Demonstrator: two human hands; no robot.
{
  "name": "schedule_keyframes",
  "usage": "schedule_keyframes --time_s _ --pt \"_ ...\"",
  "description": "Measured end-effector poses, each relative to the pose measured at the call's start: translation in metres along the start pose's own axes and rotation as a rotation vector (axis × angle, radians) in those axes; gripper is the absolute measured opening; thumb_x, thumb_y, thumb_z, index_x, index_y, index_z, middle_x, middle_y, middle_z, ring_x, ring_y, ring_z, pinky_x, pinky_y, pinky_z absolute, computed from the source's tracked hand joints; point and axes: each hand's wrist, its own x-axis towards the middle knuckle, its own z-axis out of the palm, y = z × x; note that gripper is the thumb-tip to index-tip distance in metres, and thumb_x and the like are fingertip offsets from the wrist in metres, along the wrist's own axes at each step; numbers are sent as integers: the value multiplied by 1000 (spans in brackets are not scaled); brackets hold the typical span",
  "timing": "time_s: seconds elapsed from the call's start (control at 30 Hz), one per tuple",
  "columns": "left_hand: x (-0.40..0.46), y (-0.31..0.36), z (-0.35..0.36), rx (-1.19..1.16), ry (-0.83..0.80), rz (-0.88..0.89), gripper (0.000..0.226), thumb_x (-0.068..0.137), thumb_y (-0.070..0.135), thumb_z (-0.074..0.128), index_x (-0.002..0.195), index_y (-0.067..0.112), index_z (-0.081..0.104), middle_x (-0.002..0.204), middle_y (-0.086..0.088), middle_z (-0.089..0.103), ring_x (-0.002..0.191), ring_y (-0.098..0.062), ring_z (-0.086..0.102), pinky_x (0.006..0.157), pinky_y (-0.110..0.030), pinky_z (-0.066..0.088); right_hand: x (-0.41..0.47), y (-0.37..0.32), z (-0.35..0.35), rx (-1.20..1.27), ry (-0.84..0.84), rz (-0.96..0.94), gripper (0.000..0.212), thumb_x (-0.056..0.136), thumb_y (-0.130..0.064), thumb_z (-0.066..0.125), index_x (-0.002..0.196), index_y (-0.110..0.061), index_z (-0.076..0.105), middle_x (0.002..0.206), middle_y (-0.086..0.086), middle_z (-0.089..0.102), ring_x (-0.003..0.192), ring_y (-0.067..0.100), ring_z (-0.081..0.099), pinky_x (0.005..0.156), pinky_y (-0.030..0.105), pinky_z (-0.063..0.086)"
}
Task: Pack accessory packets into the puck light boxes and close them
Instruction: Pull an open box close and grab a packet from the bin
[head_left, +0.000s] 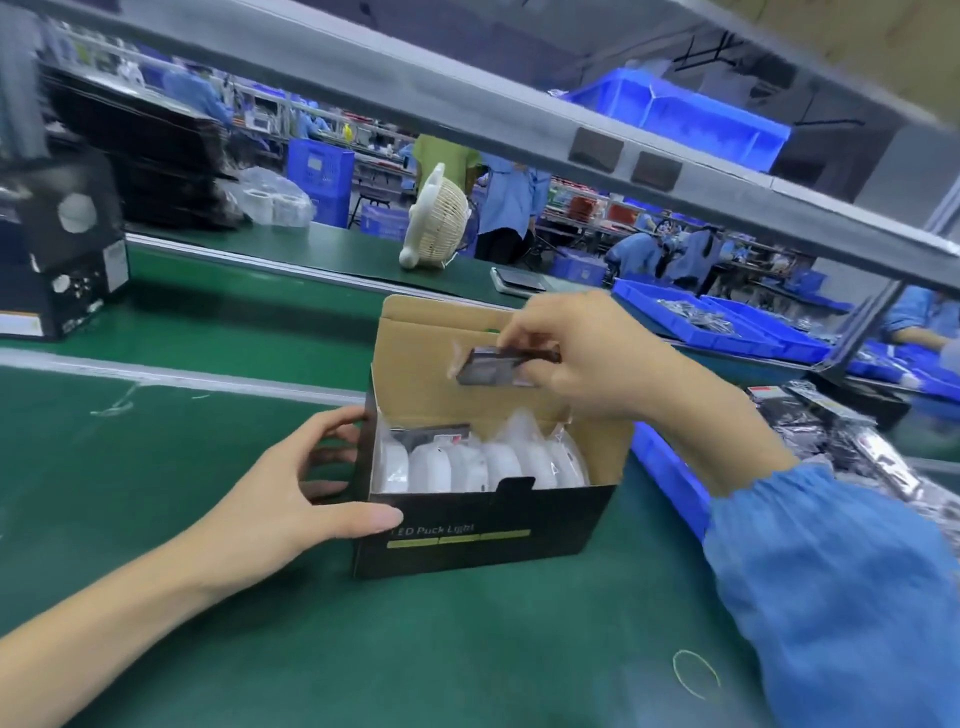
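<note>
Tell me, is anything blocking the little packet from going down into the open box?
Nothing visible blocks it. The right hand holds the packet above the open box, whose lid flap stands up behind. The wrapped puck lights fill the bottom, with room above them. The left hand grips the box's left side only.

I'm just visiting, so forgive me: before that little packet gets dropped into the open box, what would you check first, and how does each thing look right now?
1. Box lid open and out of the way: ok, it stands up behind the opening.
2. Box steadied: ok, the left hand grips its left end.
3. Packet held securely: ok, pinched in the right hand above the box.
4. Puck lights seated: ok, a row of white bagged pucks fills the box.
5. Room for the packet: cannot tell; a dark packet already lies at the back left.
6. Right packet type: cannot tell, blurred.
</note>
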Motion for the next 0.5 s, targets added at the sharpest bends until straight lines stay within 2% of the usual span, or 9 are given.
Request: schedule_keyframes --time_s 0.07,0.13,0.17,0.23,0.33,0.43,0.5 --pt "2 -5 -3 3 -12 19 94 45 48 93 131 39 59 128 11 68 123 -7 61 106 -42 49 -6 1 10 -159 -143 68 27 75 -8 63 93 -25 72 87 -7 70 85 19 60 73 34 52" --pt "3 -7 -4 16 -17 38 92 44 54 94 129 46 59 128 13 68 123 -6 61 103 -41 50 -8 1 31 -251 -305 124 32 79 -6 56 99 -25 71 94 -3 70 95 23 59 72 32 50" --pt "3 -11 -5 22 -15 49 92 43 59 95 127 50 59 129 15 67 122 -5 62 102 -40 50 -8 2 38 -254 -333 142 31 81 -6 54 100 -24 70 96 -1 69 97 25 58 70 32 47" --pt "4 -16 -6 47 -3 69 95 40 68 94 127 52 59 130 17 66 119 -4 64 98 -39 51 -6 6 38 -284 -294 140 27 83 -8 55 101 -22 69 97 0 66 97 25 57 65 31 42" --pt "12 -26 -12 79 57 90 100 39 71 93 129 49 59 128 17 67 112 -2 67 91 -36 54 -2 9 38 -410 -120 63 26 84 -6 53 99 -22 67 101 -1 63 95 26 57 66 32 43" --pt "12 -32 -13 161 77 98 100 42 69 94 133 44 58 129 18 66 111 2 66 77 -19 59 -1 3 50 -306 -184 119 30 84 -6 52 96 -25 72 102 1 68 95 28 60 75 30 47" --pt "15 -41 -19 210 63 62 103 45 65 95 137 39 57 133 16 65 113 3 65 77 -17 58 -2 -1 52 -183 -222 189 31 83 -7 53 97 -24 75 98 -3 71 95 22 61 77 24 45"
